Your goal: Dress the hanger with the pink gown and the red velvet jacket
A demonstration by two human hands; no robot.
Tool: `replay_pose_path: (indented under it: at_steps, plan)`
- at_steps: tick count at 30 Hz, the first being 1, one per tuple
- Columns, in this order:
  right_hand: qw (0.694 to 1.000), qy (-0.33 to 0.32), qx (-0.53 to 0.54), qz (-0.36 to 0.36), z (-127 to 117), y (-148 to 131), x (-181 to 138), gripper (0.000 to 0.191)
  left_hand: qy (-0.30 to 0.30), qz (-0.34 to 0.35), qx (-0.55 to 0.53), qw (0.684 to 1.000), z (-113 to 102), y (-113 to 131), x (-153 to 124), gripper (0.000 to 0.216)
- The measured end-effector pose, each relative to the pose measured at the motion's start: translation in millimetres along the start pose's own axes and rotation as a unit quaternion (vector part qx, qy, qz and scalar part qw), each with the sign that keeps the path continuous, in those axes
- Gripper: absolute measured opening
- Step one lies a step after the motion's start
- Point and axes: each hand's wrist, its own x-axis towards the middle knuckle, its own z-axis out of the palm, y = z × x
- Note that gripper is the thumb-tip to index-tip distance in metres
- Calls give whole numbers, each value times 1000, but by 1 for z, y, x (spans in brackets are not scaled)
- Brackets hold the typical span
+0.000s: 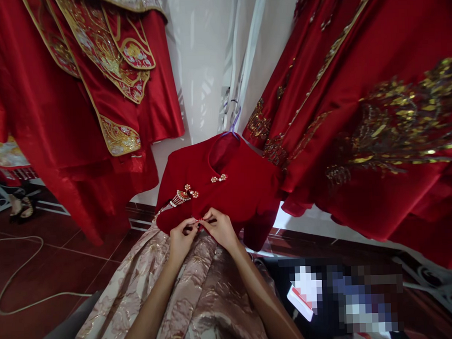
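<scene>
A dark red jacket (245,183) hangs on a purple hanger (232,125) in front of me. Pearl-like flower fasteners (219,178) sit below its neckline, and a beaded tassel ornament (182,195) lies on its left chest. My left hand (183,236) pinches the jacket's front near the lower hem. Close beside it my right hand (218,229) pinches the same spot, fingertips nearly meeting. A small bit of fastening shows between them, too small to make out. Below the jacket spreads a pale pink and gold brocade skirt (201,299), under my forearms.
Red embroidered garments (115,94) hang at the left, and a red gown with gold sequins (388,134) hangs at the right. A pale cable (14,276) curls over the tiled floor. Shoes (21,207) stand at far left. A lit phone-like screen (301,301) lies at lower right, partly blurred.
</scene>
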Motion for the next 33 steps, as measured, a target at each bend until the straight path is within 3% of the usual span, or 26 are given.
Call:
replay_pose_path:
  at_steps: [11, 15, 20, 28, 33]
  plan:
    - [1000, 8, -12, -9, 3, 6, 0, 11, -8, 29, 27, 999, -3, 4, 2, 20]
    - [997, -7, -74, 13, -1, 11, 1, 6, 0, 43, 29, 999, -2, 2, 2, 19]
    - [988, -10, -145, 49, -21, 4, -1, 21, 10, 55, 22, 998, 0, 1, 1, 23]
    - [994, 16, -105, 24, -37, -10, 1, 11, -24, 58, 38, 997, -2, 6, 0, 26]
    - [998, -36, -52, 30, -26, -4, 1, 14, -22, 56, 39, 997, -3, 9, 0, 26]
